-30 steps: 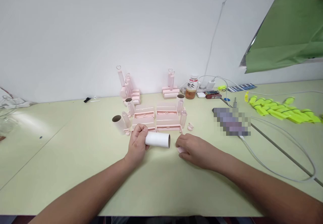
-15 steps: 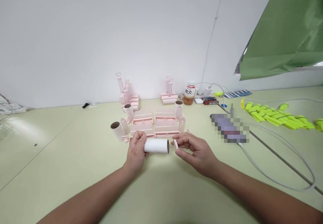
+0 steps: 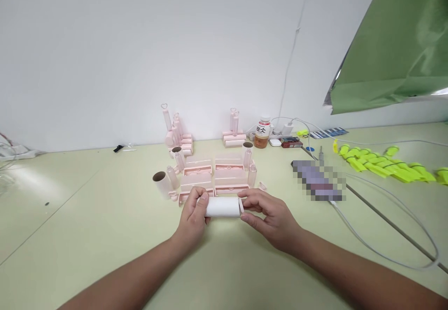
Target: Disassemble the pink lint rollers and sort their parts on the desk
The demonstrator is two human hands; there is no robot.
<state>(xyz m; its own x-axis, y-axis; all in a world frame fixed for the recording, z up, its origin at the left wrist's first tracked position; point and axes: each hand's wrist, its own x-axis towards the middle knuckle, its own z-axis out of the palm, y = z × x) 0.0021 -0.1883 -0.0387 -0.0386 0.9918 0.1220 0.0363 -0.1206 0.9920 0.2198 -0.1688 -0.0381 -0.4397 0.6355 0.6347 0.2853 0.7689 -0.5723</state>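
Note:
My left hand [image 3: 194,213] is closed around the left end of a white lint roller refill [image 3: 223,207], which lies level above the table. Between the thumb and fingers of my right hand [image 3: 268,214] is a pale pink end cap [image 3: 241,206], held against the roll's right end. Whether the cap sits inside the core cannot be made out. Just beyond my hands stand open pink cases [image 3: 231,189] with clear lids, in two rows. Upright refill rolls [image 3: 161,186] and pink handles [image 3: 252,175] flank them.
Pink lint rollers [image 3: 178,137] stand and lie by the wall, with a second group [image 3: 234,135] to their right. A drink bottle [image 3: 262,133] stands near chargers and cables. Further right are a blurred-out phone [image 3: 317,182] on a cable and several neon yellow pieces [image 3: 388,163].
The roll and the pink cap have come together; before, a gap lay between them. My left hand has shifted slightly right with the roll, and the view has tilted a little.

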